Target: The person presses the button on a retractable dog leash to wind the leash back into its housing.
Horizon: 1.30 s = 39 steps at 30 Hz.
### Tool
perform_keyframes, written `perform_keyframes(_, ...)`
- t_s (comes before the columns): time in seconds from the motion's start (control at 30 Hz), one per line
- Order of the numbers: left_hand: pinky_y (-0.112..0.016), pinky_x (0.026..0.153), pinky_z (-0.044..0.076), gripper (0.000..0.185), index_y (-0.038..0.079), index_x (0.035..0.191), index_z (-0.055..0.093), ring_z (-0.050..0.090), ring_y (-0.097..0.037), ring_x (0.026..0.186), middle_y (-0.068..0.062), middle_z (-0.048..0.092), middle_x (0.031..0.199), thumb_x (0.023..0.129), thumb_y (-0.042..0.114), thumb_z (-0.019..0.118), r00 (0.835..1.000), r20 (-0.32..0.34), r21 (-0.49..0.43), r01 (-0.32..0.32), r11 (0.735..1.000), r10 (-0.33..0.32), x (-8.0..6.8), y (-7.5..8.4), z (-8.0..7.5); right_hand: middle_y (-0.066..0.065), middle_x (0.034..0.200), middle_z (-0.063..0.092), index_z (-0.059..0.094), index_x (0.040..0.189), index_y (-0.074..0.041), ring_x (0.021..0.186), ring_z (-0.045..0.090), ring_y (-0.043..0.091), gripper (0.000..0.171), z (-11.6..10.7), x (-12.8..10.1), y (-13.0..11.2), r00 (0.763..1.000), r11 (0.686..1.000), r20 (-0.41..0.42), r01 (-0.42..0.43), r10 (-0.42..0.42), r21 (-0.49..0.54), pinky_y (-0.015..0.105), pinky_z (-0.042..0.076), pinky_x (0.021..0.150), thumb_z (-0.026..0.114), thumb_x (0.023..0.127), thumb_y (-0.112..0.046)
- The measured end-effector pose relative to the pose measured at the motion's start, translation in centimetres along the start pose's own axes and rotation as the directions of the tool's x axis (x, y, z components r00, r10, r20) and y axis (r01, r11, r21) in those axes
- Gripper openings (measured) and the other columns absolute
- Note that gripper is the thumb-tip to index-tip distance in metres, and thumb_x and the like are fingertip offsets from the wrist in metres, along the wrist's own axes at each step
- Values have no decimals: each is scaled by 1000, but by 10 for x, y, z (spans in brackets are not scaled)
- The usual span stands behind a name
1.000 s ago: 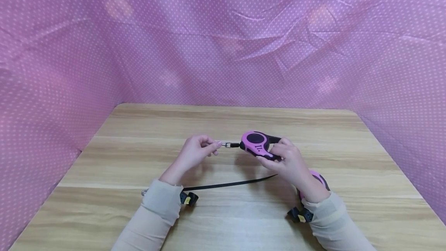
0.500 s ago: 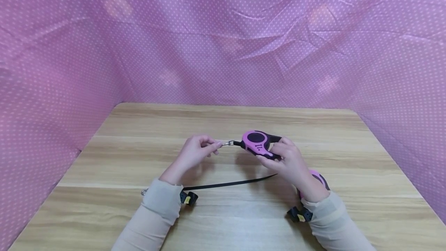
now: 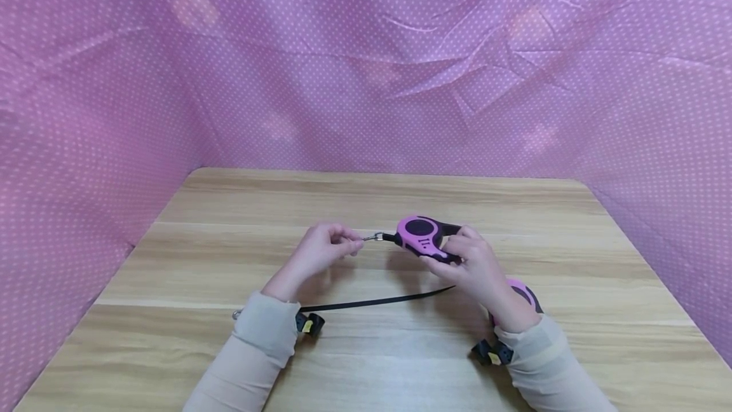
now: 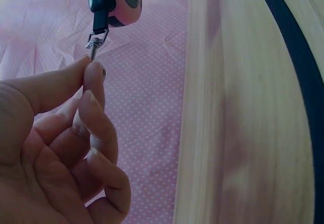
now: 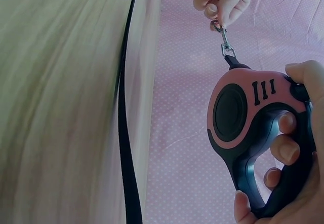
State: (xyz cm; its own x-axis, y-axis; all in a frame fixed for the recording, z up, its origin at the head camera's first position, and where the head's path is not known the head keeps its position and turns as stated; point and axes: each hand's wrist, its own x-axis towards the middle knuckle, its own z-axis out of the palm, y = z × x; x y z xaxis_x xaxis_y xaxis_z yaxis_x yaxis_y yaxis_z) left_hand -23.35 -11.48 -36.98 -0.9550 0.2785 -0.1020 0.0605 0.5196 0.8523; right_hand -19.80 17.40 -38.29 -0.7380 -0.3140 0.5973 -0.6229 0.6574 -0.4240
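My right hand [image 3: 466, 256] grips the black handle of a pink and black retractable dog leash [image 3: 417, 227], its fingers through the handle loop in the right wrist view. The thumb lies by the top of the handle. A short black strap end with a metal snap hook [image 5: 226, 41] comes out of the leash's nose. Between thumb and forefinger, my left hand [image 3: 326, 247] pinches the hook's far end, its other fingers loosely curled in the left wrist view. The leash is held up over the table, strap drawn in close to the casing.
A second pink leash [image 3: 523, 294] lies on the table [image 3: 366, 361] partly hidden behind the right wrist. Its black strap [image 3: 372, 302] stretches left across the wood to a metal hook [image 3: 236, 315] by the left sleeve. Pink dotted cloth [image 3: 366, 81] hangs around the table.
The hook and left fingertips have shifted very slightly, with the hook tilting a little. Both hands keep their hold, and the second leash stays where it was.
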Motion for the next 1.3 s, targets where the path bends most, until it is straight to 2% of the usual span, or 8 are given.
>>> perform_keyframes(0.17, -26, 68, 49, 15, 10, 99, 72, 60, -16, 76, -3, 69, 87, 93, 23, 70, 999, 21, 44, 37, 998, -38, 2, -3, 1, -7, 64, 49, 58, 63, -14, 73, 40, 8, 29, 1, -1, 1, 999, 999, 36, -36, 37, -6, 20, 34, 58, 84, 75, -18)
perform_keyframes(0.33, -26, 63, 48, 15, 10, 98, 71, 58, -16, 71, -3, 68, 87, 93, 24, 68, 998, 31, 67, 49, 997, -51, 3, -5, 1, -6, 66, 46, 51, 63, -16, 75, 39, 10, 36, 2, 0, 1, 989, 996, 118, -83, 85, -23, 22, 34, 60, 82, 80, -23)
perform_keyframes(0.53, -26, 65, 48, 13, 11, 96, 70, 59, -16, 73, -2, 67, 86, 94, 23, 67, 996, 66, 120, 47, 992, -55, 4, -7, 2, -3, 74, 51, 57, 69, -18, 79, 41, 13, 30, 3, 1, -1, 956, 983, 231, -171, 182, -68, 23, 36, 61, 76, 87, -34)
perform_keyframes(0.67, -26, 66, 48, 13, 9, 96, 70, 61, -18, 74, -2, 67, 86, 94, 21, 67, 995, 80, 134, 43, 990, -54, 3, -7, 1, -3, 78, 53, 62, 75, -18, 81, 41, 14, 28, 5, 1, 1, 936, 973, 271, -200, 223, -113, 26, 35, 65, 72, 90, -40)
perform_keyframes(0.83, -26, 62, 49, 13, 8, 96, 70, 62, -22, 74, -3, 67, 86, 94, 20, 66, 994, 83, 154, 53, 987, -66, 2, -7, 1, -3, 83, 60, 68, 86, -16, 87, 45, 17, 30, 9, -1, 5, 925, 963, 299, -178, 234, -202, 32, 36, 73, 67, 92, -46)
perform_keyframes(1.07, -28, 58, 50, 12, 11, 95, 68, 62, -24, 68, -5, 67, 87, 94, 23, 67, 992, 84, 177, 82, 981, -98, -1, -5, 2, 6, 110, 70, 71, 113, -7, 109, 51, 26, 45, 13, -4, 9, 908, 959, 350, -150, 230, -240, 48, 40, 93, 65, 92, -46)
perform_keyframes(1.17, -28, 57, 50, 11, 12, 93, 68, 62, -24, 66, -5, 67, 86, 94, 23, 67, 992, 82, 192, 75, 978, -93, -1, -5, 2, 10, 115, 69, 70, 117, -4, 113, 51, 28, 47, 14, -4, 10, 907, 961, 360, -137, 219, -240, 50, 42, 98, 66, 92, -43)
perform_keyframes(1.3, -28, 55, 49, 11, 13, 92, 69, 60, -23, 62, -6, 68, 85, 94, 24, 67, 993, 88, 207, 59, 977, -79, -1, -7, 2, 13, 116, 69, 70, 114, -2, 115, 53, 30, 44, 15, -5, 12, 910, 967, 369, -107, 188, -229, 48, 46, 100, 69, 91, -39)
